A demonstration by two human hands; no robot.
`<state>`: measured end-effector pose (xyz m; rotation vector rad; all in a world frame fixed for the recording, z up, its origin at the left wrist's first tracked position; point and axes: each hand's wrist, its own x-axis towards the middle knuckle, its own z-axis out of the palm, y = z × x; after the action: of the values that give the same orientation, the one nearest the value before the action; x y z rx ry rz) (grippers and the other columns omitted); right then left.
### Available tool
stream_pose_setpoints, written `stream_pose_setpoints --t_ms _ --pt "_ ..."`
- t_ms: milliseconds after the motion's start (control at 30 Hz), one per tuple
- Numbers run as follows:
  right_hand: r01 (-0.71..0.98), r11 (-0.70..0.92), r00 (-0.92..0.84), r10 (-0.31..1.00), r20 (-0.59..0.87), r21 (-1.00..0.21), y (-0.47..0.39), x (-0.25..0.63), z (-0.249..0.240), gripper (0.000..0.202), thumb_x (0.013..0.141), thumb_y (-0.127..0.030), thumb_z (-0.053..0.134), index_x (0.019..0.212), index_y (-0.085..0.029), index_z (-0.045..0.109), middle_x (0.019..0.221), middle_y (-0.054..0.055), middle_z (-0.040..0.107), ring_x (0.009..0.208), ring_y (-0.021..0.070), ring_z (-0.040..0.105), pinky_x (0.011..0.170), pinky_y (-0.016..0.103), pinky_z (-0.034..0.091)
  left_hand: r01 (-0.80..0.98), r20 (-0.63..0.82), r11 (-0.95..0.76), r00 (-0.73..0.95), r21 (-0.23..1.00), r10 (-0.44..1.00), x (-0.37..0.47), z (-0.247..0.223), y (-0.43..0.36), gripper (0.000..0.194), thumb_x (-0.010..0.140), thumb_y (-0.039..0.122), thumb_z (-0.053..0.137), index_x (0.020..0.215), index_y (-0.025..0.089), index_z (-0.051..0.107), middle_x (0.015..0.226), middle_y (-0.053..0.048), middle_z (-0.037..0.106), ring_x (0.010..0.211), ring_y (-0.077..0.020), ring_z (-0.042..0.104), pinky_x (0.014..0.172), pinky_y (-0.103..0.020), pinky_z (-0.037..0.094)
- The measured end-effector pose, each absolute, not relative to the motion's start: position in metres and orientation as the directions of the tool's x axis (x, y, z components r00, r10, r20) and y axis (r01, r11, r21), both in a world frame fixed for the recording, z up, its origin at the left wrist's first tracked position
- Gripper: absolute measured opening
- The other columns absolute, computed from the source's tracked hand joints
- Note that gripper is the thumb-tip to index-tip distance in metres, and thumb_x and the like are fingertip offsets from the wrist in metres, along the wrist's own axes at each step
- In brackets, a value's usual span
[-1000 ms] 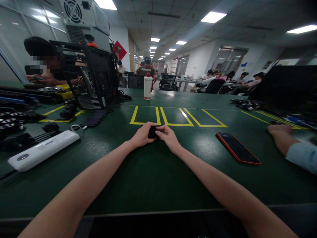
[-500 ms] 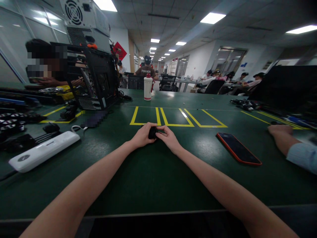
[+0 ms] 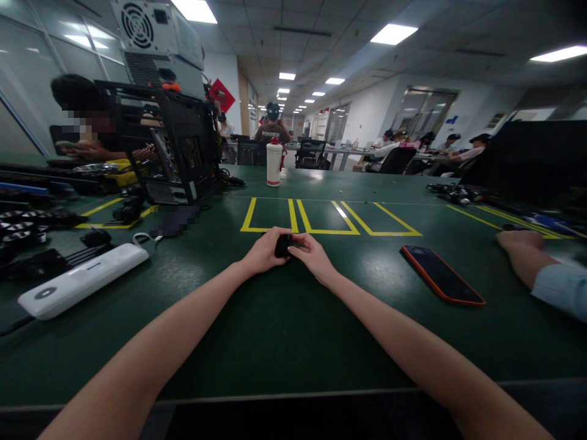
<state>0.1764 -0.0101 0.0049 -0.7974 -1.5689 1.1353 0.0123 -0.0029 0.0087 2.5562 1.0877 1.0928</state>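
Black object [image 3: 282, 245] in left hand [image 3: 266, 250] (curled)

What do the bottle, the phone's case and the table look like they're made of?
Bottle: maybe coated metal or plastic, cream with a soft sheen. Phone's case: probably rubber or plastic, its orange rim smooth. Table: perhaps laminate or a rubber mat, dark green, semi-gloss, reflecting lights.

1. Head view, single: worn on the person's head, facing forward and down across the table [image 3: 284, 342].
2. Close range: forearms [image 3: 183, 324], entering from the lower corners.
3. Middle: left hand [image 3: 265, 252], right hand [image 3: 316, 258].
4. Far: room beyond, ceiling [image 3: 293, 43] along top.
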Motion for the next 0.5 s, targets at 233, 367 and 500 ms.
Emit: stream_pose_setpoints --t_ms 233,367,500 --pt "-0.021 0.299 -0.256 0.921 0.294 -0.954 -0.0085 0.1760 0.0039 0.024 0.069 -0.033 0.058 0.088 -0.021 0.052 0.090 0.001 0.056 0.091 0.0148 0.052 0.085 0.036 0.041 0.563 0.568 -0.729 0.477 0.389 0.671 0.0127 0.0086 -0.0026 0.061 0.062 0.019 0.063 0.115 0.021 0.033 0.110 -0.007 0.048 0.102 -0.0227 0.049 0.086 -0.039 0.040" --pt "-0.054 0.204 -0.231 0.950 0.211 -0.978 -0.0035 0.1748 0.0017 0.030 0.066 -0.032 0.061 0.091 -0.020 0.052 0.090 0.002 0.056 0.089 0.0154 0.054 0.082 0.036 0.043 0.565 0.575 -0.728 0.469 0.388 0.670 0.0132 0.0063 -0.0006 0.061 0.061 0.019 0.064 0.114 0.020 0.034 0.110 -0.007 0.048 0.102 -0.0225 0.049 0.086 -0.038 0.039" --pt "-0.052 0.154 -0.273 0.948 0.163 -0.987 -0.0029 0.1771 0.0034 0.031 0.066 -0.029 0.061 0.093 -0.018 0.054 0.094 0.004 0.056 0.091 0.0162 0.054 0.083 0.036 0.042 0.565 0.573 -0.727 0.469 0.390 0.672 0.0129 0.0068 -0.0007 0.061 0.061 0.019 0.064 0.114 0.021 0.034 0.110 -0.007 0.048 0.101 -0.0231 0.049 0.085 -0.039 0.039"
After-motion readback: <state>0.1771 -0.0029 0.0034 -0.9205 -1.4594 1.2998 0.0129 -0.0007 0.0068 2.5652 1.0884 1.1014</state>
